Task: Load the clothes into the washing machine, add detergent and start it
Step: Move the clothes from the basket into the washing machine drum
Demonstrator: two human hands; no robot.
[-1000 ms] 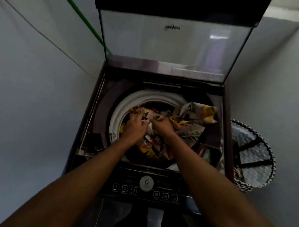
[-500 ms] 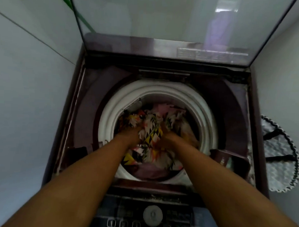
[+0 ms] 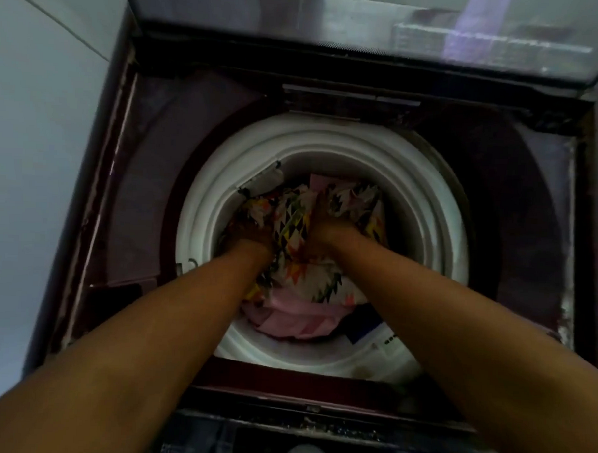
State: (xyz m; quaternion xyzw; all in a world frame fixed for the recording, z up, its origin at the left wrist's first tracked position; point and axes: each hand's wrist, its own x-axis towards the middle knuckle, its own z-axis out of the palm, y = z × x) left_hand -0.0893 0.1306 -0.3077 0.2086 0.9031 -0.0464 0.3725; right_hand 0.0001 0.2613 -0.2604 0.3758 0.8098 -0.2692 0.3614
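Both hands are down inside the drum (image 3: 328,152) of the top-loading washing machine (image 3: 150,158), left hand (image 3: 253,229) and right hand (image 3: 328,232) sunk into the patterned cloth (image 3: 292,226). Fingers are buried, so I cannot tell their hold. Pink garment (image 3: 293,315) lies beneath. Soft, light, floppy stuff; best gathered in bunched folds.

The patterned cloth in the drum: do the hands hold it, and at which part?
Both hands, left hand and right hand, are pressed into the patterned cloth near its middle; fingers are buried, so a grip cannot be told.
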